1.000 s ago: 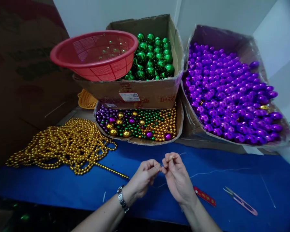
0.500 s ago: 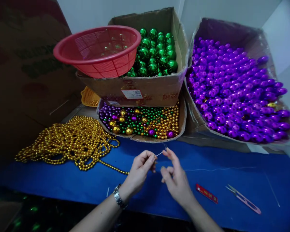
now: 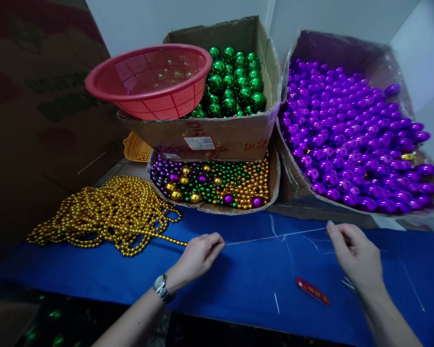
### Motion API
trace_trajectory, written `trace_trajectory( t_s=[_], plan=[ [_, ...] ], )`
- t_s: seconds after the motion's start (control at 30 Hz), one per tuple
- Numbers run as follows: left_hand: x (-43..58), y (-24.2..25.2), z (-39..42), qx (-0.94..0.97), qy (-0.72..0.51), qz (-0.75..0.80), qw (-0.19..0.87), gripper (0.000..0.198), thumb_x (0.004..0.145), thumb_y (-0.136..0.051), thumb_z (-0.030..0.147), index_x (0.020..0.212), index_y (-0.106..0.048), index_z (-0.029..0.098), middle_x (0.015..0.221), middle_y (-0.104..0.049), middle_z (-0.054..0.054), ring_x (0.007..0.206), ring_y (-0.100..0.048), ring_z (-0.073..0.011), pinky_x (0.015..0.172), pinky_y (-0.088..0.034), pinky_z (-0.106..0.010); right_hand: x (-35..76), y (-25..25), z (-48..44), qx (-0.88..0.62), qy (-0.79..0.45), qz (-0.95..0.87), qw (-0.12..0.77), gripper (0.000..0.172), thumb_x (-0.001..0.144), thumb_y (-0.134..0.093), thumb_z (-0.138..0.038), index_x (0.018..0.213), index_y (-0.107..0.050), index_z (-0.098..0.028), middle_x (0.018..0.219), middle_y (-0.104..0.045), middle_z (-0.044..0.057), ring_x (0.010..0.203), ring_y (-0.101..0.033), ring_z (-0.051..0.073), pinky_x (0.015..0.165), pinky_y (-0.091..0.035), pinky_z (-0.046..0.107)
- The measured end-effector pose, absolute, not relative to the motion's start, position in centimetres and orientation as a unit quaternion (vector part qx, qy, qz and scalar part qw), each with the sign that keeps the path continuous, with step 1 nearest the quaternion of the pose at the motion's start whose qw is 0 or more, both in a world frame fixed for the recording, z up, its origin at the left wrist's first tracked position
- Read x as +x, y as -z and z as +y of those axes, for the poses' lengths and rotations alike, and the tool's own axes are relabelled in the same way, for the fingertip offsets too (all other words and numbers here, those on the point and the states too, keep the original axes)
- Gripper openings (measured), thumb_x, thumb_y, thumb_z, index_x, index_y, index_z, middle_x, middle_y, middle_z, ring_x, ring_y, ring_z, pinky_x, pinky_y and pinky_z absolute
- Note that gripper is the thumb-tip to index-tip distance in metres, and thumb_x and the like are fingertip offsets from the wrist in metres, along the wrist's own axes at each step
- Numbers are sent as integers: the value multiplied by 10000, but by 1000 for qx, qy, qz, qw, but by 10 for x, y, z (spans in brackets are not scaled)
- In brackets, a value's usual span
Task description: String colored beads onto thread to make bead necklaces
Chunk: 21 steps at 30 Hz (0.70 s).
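Note:
My left hand is closed in a pinch on one end of a thin white thread. The thread runs taut to my right hand, whose fingers pinch the other end. Both hands hover just over the blue table cover. A string of gold beads lies heaped at the left, its tail reaching toward my left hand. A low cardboard tray of mixed gold, green and purple beads sits just beyond the thread.
A box of green balls carries a red plastic basket. At the right stands a box of purple beads. A red strip lies near my right hand. A cardboard wall closes the left side.
My hands were together at the middle, working the thread. They have drawn apart: the right hand swept far to the right and the thread is now stretched taut between them.

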<state>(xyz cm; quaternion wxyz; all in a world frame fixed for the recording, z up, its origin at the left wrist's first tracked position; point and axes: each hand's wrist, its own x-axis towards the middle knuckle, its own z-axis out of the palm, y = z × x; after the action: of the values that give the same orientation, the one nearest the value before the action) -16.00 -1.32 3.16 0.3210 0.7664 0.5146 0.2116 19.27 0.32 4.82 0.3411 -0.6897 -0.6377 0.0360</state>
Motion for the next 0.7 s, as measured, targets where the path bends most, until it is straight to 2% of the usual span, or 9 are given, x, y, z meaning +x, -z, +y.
trace_trajectory(
  t_s=[0.1, 0.17, 0.23, 0.27, 0.33, 0.47, 0.53, 0.63, 0.7],
  plan=[
    [-161, -30, -10, 768, -211, 541, 269, 201, 911, -393, 266, 797, -544, 199, 718, -597, -28, 638, -529, -157, 598, -331, -246, 172, -36, 2, -701, 59, -661, 262, 312, 893, -441, -428, 873, -643, -191, 877, -588, 85, 750, -584, 213, 558, -412, 294],
    [-155, -32, -10, 767, -216, 540, 272, 192, 910, -389, 245, 798, -537, 198, 715, -601, -27, 627, -535, -152, 588, -334, -239, 129, -28, -7, -619, 7, -737, 272, 337, 923, -403, -358, 1186, -551, -209, 1181, -533, 124, 1012, -565, 246, 720, -479, 330],
    [-147, -37, -12, 769, -222, 531, 278, 187, 907, -388, 230, 791, -531, 194, 712, -604, -29, 627, -543, -150, 580, -340, -230, 78, -20, -18, -489, -88, -824, 274, 393, 948, -350, -244, 1336, -407, -212, 1281, -500, 111, 1153, -503, 220, 883, -461, 342],
    [-144, -41, -13, 771, -223, 527, 280, 180, 903, -391, 221, 790, -528, 192, 713, -607, -32, 631, -548, -150, 575, -343, -226, 56, -17, -22, -446, -117, -846, 267, 414, 948, -345, -205, 1361, -368, -204, 1290, -501, 109, 1154, -508, 205, 895, -465, 328],
    [-141, -47, -16, 772, -222, 522, 286, 158, 894, -398, 205, 801, -524, 186, 716, -614, -34, 628, -557, -147, 562, -347, -219, 24, -11, -26, -420, -125, -851, 289, 408, 942, -352, -175, 1348, -375, -145, 1162, -587, 140, 1051, -575, 221, 866, -488, 356],
    [-148, -55, -22, 766, -215, 528, 296, 138, 882, -414, 196, 831, -541, 178, 731, -635, -36, 618, -568, -139, 557, -363, -211, 10, -7, -14, -405, -115, -860, 290, 322, 929, -372, -190, 1207, -510, -103, 947, -665, 151, 840, -636, 276, 767, -508, 464],
    [-153, -55, -23, 770, -217, 526, 289, 139, 877, -414, 185, 851, -550, 173, 762, -643, -46, 650, -581, -144, 576, -379, -211, 16, -9, -7, -378, -154, -871, 273, 304, 929, -360, -193, 1172, -531, -130, 977, -672, 139, 856, -644, 276, 753, -520, 457],
    [-155, -54, -23, 782, -226, 517, 266, 143, 878, -406, 180, 861, -547, 172, 784, -640, -54, 680, -586, -150, 594, -392, -216, 24, -15, -5, -363, -232, -862, 268, 340, 932, -364, -225, 1253, -470, -187, 1148, -631, 118, 982, -635, 246, 796, -532, 391],
    [-152, -53, -21, 788, -232, 518, 239, 141, 879, -403, 187, 849, -540, 174, 787, -634, -58, 690, -581, -155, 605, -396, -225, 25, -18, -10, -385, -291, -835, 265, 405, 936, -367, -267, 1337, -385, -216, 1128, -643, 100, 915, -666, 215, 759, -547, 340]
  ],
)
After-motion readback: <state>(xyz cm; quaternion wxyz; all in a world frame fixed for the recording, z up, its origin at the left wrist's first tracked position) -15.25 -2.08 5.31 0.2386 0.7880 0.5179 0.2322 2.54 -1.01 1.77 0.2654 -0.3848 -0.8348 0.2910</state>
